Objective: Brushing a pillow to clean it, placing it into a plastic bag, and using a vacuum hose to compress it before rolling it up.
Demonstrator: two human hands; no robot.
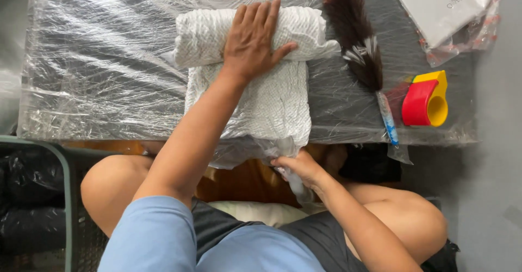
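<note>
The left hand (254,39) lies flat, fingers spread, on the rolled white cloth (255,81) at frame centre; the right hand (296,166) pinches plastic wrap (98,60) below it. Steady downward pressure keeps the roll tight.

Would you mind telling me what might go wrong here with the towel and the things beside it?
The left hand presses only the rolled end of the white towel, so the right hand, tugging at the near edge, may drag the loose part off the table. The feather duster lies touching the roll and could be knocked.
</note>
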